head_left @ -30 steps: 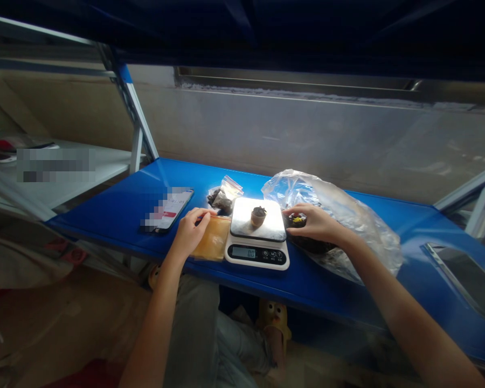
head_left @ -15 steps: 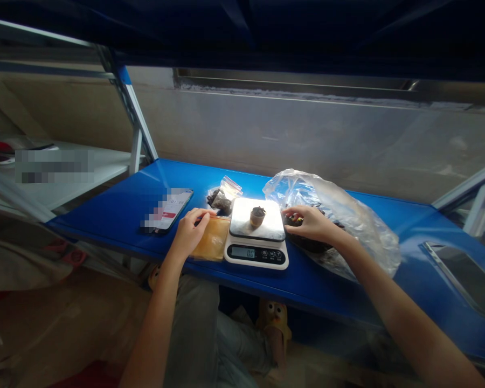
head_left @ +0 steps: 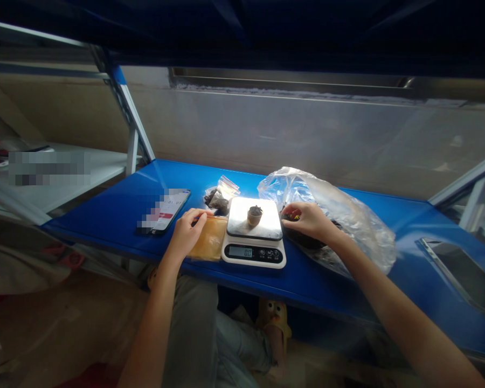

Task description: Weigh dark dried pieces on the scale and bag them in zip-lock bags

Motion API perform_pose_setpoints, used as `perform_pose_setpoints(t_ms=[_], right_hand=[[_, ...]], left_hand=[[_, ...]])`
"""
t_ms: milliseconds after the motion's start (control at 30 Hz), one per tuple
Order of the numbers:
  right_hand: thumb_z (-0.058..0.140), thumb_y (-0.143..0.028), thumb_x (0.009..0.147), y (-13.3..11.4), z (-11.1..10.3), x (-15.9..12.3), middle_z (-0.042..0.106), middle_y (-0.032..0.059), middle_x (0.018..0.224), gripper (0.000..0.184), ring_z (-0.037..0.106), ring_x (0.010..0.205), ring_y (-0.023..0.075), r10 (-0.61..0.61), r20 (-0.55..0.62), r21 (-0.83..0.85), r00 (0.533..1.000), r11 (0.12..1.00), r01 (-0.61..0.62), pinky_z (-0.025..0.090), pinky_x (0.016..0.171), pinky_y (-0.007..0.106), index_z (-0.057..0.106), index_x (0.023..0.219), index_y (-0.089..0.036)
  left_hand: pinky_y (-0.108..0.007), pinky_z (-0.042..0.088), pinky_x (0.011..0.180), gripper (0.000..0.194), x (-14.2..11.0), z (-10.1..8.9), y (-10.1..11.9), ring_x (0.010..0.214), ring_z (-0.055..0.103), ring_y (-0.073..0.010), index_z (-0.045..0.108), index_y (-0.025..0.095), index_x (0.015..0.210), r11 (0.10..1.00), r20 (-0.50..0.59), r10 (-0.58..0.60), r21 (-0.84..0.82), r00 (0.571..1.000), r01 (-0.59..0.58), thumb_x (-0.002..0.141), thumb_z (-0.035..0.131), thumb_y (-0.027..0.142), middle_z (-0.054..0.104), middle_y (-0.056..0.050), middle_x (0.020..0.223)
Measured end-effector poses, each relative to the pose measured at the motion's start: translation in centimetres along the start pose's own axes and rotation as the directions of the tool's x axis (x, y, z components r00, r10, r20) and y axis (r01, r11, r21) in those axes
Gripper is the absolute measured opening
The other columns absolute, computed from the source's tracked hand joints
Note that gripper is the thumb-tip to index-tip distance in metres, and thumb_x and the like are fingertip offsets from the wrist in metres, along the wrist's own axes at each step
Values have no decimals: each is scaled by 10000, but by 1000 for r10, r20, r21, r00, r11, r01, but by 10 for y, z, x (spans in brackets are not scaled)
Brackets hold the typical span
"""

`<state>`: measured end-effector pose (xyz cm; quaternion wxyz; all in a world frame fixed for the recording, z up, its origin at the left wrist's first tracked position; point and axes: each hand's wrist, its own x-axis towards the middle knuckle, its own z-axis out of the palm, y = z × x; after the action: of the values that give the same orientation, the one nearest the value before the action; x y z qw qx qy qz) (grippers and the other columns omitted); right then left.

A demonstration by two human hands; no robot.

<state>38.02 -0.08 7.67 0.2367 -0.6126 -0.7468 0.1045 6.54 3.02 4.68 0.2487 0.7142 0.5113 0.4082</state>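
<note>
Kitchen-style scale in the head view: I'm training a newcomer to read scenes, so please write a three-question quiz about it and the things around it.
1. True or false: the small filled cup stands on top of the scale.
2. Which thing is nearest the fingers of the left hand? A) phone; B) yellowish packet; C) slipper.
3. Fill in: to the person, the large clear bag lies on the scale's ____ side.
Key: 1 true; 2 B; 3 right.
</note>
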Motion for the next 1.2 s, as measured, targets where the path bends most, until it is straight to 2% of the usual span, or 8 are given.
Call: perform_pose_setpoints(t_ms=[167, 367, 600, 800, 1000, 1200], right_hand=[[625, -272, 709, 1, -1, 0, 742, 63, 761, 175, 671, 684, 207, 30, -37, 68, 999, 997, -28, 516, 648, 306, 737, 782, -161], [661, -284, 679, 5, -2, 0, 755, 61, 783, 203, 694, 683, 207, 110, -91, 196, 990, 976, -91, 557, 626, 298, 749, 821, -169], [692, -290, 635, 1, -10, 0, 750, 47, 760, 143, 711, 670, 215, 184, -102, 247, 978, 957, -154, 562, 590, 285, 724, 729, -187], [696, -280, 615, 1, -12, -1, 750, 58, 773, 191, 720, 716, 228, 192, -115, 315, 975, 937, -148, 579, 595, 293, 720, 776, -180], [642, -201, 613, 1, -12, 0, 751, 48, 790, 188, 716, 725, 224, 164, -86, 259, 983, 956, -137, 574, 624, 300, 722, 782, -182], [654, -236, 638, 3, -9, 0, 750, 56, 792, 194, 718, 743, 224, 150, -65, 281, 987, 951, -126, 575, 642, 301, 718, 813, -182]], left_hand=[[-326, 463, 916, 310, 1, 1, -3, 1024, 608, -214, 675, 192, 900, 1000, -1, 3, -6, 1000, -4, 852, 428, 372, 695, -59, 1021], [-327, 462, 920, 317, 1, 1, -4, 1026, 606, -215, 679, 196, 906, 1000, 3, 0, -4, 1000, 0, 856, 425, 379, 694, -58, 1020], [-327, 473, 907, 317, 0, 2, -5, 1018, 608, -215, 683, 200, 912, 1000, -2, -5, -21, 1000, 5, 852, 432, 384, 690, -60, 1029], [-327, 473, 898, 317, 0, 2, -5, 1010, 609, -217, 678, 201, 880, 1000, -12, 0, -15, 1000, 0, 847, 426, 390, 692, -58, 999], [-326, 475, 889, 319, 0, 1, -2, 1007, 608, -220, 679, 200, 872, 1000, -14, -1, -6, 1000, 1, 844, 425, 391, 691, -60, 989], [-323, 477, 886, 314, 0, 2, -2, 987, 611, -217, 683, 203, 875, 1000, -18, -1, -7, 1000, 1, 840, 431, 387, 697, -57, 987]])
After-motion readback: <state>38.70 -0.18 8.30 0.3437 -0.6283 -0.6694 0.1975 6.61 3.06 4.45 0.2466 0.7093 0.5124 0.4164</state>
